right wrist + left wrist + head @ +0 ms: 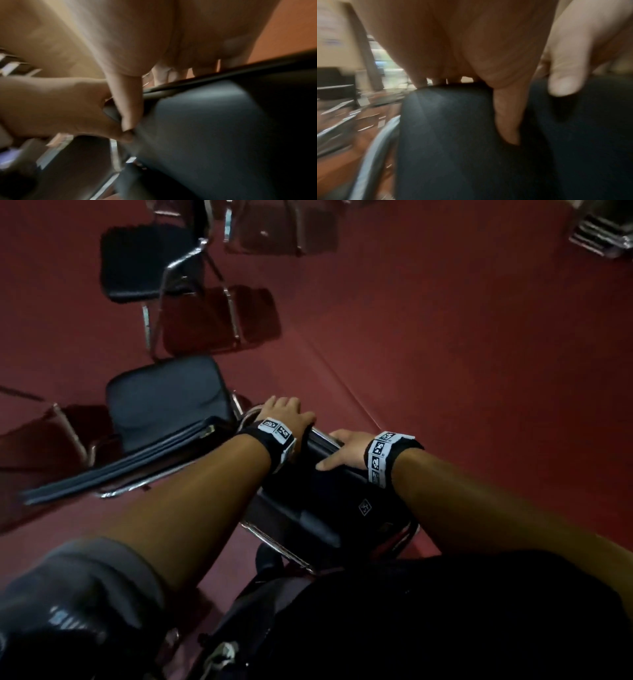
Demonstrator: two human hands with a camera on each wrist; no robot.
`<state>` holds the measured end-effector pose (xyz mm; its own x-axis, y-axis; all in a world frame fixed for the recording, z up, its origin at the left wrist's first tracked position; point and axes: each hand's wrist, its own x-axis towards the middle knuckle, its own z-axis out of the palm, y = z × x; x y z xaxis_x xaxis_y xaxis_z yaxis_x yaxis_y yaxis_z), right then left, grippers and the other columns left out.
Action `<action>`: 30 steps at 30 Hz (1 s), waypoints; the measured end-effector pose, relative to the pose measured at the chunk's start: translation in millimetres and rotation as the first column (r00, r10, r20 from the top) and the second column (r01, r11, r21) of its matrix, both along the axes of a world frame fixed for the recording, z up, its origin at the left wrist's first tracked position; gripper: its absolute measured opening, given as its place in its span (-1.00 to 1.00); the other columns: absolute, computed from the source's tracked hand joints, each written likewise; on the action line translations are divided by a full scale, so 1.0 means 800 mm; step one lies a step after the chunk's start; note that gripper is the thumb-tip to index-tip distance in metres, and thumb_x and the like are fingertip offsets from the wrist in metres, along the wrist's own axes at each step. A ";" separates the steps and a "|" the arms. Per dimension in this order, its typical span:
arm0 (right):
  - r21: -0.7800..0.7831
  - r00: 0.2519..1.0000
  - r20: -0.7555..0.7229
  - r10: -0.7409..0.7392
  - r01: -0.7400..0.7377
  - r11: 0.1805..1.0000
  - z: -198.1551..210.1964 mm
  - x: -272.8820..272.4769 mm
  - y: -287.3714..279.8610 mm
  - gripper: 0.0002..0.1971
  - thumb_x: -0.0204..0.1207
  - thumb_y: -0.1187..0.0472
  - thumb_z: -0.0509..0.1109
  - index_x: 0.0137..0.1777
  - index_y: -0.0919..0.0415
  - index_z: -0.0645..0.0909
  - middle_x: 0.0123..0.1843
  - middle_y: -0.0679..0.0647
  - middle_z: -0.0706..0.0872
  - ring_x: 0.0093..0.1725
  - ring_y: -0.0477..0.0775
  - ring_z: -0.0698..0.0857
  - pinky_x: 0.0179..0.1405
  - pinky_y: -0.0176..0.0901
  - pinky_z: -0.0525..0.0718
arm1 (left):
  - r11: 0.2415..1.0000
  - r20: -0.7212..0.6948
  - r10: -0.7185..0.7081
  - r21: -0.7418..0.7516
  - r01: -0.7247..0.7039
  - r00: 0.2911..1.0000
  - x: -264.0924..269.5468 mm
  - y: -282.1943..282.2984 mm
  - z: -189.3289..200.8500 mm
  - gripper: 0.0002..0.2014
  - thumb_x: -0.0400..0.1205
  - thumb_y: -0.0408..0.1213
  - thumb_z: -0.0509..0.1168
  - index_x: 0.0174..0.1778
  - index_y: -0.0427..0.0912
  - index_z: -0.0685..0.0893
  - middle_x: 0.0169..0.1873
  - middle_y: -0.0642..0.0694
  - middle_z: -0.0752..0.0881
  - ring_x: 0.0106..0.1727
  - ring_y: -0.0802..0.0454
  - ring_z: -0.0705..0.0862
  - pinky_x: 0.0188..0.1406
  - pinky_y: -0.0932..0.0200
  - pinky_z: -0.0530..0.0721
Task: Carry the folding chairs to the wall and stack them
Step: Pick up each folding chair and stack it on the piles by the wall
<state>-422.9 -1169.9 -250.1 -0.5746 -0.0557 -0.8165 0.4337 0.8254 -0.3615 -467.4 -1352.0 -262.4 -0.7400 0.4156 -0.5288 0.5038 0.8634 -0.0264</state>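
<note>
A black padded folding chair (322,501) with a chrome frame hangs close in front of my body, held by both hands at its top edge. My left hand (287,414) wraps over the backrest's far corner, fingers curled behind the pad (447,121) and thumb on the near side. My right hand (342,448) grips the same edge further right, fingers over the rim and thumb pressed on the black pad (205,121). Both wrist views are blurred.
Another black chair (164,402) stands just left of the held one, a flat folded one (113,463) beside it. A further chair (144,265) is behind. A chrome stack (603,234) sits far right on the red carpet (445,354).
</note>
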 end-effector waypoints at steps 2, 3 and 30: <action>-0.019 0.994 0.079 -0.074 0.076 0.997 -0.010 0.022 0.025 0.12 0.11 -0.26 0.83 0.70 -0.05 0.43 0.54 0.00 0.66 0.49 0.15 0.66 0.49 0.08 0.64 | 0.995 0.068 -0.060 -0.078 0.065 0.996 -0.006 0.025 0.004 0.04 0.16 0.24 0.71 0.54 0.03 0.45 0.46 -0.15 0.56 0.54 -0.26 0.51 0.69 -0.34 0.25; -0.022 0.986 0.124 -0.108 0.112 0.993 -0.012 0.034 0.042 0.15 0.14 -0.21 0.85 0.72 0.00 0.39 0.60 0.04 0.62 0.52 0.17 0.63 0.47 0.08 0.64 | 0.990 0.105 -0.092 -0.099 0.103 0.990 -0.010 0.042 0.005 0.05 0.13 0.26 0.73 0.51 0.01 0.47 0.46 -0.12 0.59 0.54 -0.24 0.53 0.68 -0.37 0.25; 0.178 0.923 -0.190 -0.335 0.368 0.912 0.058 0.033 0.629 -0.02 0.24 -0.16 0.78 0.65 0.11 0.51 0.52 0.11 0.64 0.36 0.25 0.69 0.33 0.10 0.76 | 0.935 -0.015 -0.352 -0.047 0.351 0.936 -0.107 0.651 0.071 -0.22 0.18 0.42 0.63 0.25 0.22 0.57 0.18 0.00 0.70 0.33 -0.21 0.62 0.34 -0.26 0.49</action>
<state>-396.7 -666.7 -203.5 -0.6438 0.3332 -0.6888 0.6630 0.6923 -0.2848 -552.8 -830.9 -206.0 -0.5629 0.6287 -0.5365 0.7738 0.6290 -0.0748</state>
